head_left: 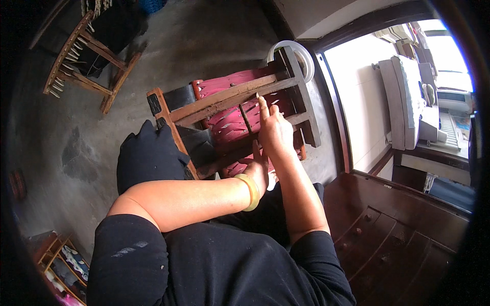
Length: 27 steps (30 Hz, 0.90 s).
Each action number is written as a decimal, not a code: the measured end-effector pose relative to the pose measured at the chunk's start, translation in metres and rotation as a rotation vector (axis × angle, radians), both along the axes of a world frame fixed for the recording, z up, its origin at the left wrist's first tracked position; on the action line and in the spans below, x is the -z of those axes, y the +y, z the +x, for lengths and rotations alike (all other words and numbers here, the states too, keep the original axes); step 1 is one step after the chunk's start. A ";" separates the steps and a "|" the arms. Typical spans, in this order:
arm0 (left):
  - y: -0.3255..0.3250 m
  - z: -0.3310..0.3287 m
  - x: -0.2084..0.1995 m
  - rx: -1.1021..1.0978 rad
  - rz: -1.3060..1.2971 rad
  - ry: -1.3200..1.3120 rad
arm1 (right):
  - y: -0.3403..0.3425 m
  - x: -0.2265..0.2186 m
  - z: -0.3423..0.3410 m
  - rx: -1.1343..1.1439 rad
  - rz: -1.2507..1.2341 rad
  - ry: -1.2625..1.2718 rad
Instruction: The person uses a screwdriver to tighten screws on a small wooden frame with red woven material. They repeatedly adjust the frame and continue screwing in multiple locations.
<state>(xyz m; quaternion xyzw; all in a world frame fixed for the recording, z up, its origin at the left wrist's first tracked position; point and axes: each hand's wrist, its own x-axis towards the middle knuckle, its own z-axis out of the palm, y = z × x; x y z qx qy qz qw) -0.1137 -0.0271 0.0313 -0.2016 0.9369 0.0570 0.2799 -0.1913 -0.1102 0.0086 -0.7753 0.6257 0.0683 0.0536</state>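
A wooden seat frame (pixel 232 99) with pink straps (pixel 229 125) woven across it lies tipped over before me. My right hand (pixel 275 133) is over its middle, index finger stretched along a wooden rail and the other fingers bent. A small pale tip (pixel 258 95) shows at that fingertip; what it belongs to is unclear. Lower down, my left hand (pixel 256 171) is by the straps near the lower rail, thumb and fingers apart, partly hidden behind the right forearm. A yellowish bangle (pixel 249 192) circles my left wrist.
A white round tub (pixel 306 64) stands behind the frame. Another wooden frame (pixel 84 61) with pale cord loops sits at the far left. A dark wooden panel (pixel 393 224) is at my right, below a bright doorway (pixel 357 112). A small rack (pixel 61 260) stands lower left.
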 end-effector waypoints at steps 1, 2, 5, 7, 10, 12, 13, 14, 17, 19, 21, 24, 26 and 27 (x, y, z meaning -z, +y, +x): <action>0.003 -0.002 -0.002 -0.043 0.019 -0.041 | 0.001 -0.002 0.007 0.008 0.042 0.036; 0.011 -0.009 0.022 -0.072 0.065 0.013 | 0.004 0.003 0.011 -0.064 0.024 0.038; 0.028 -0.017 0.073 -0.125 0.053 0.138 | 0.017 0.003 0.025 -0.279 0.086 -0.075; 0.023 -0.020 0.064 -0.121 0.124 0.075 | 0.017 0.011 0.023 -0.390 -0.008 -0.147; 0.009 -0.018 0.049 -0.052 0.242 0.007 | 0.015 0.005 0.019 -0.335 -0.001 -0.138; -0.009 -0.006 -0.003 -0.031 0.317 -0.133 | 0.006 0.001 0.012 -0.145 0.035 -0.016; -0.002 -0.007 0.005 -0.062 0.190 -0.054 | 0.003 -0.001 0.008 -0.081 0.007 0.007; -0.001 -0.004 0.005 -0.056 0.123 -0.008 | 0.001 -0.002 0.006 -0.017 -0.021 0.029; 0.002 -0.009 0.015 -0.033 0.150 -0.026 | 0.002 0.002 0.011 -0.008 -0.004 0.025; 0.031 -0.028 0.100 0.050 -0.055 0.077 | 0.007 0.011 0.020 -0.179 0.007 -0.033; 0.029 -0.021 0.089 -0.076 -0.020 0.172 | 0.016 0.004 0.029 -0.313 0.041 -0.131; 0.017 -0.013 0.054 -0.104 0.083 0.107 | 0.016 0.009 0.026 -0.345 0.009 -0.157; 0.006 -0.014 0.034 -0.083 0.166 -0.002 | 0.014 0.008 0.022 -0.276 -0.016 -0.172; 0.004 -0.015 0.028 -0.074 0.211 -0.055 | 0.011 0.002 0.020 -0.189 -0.025 -0.133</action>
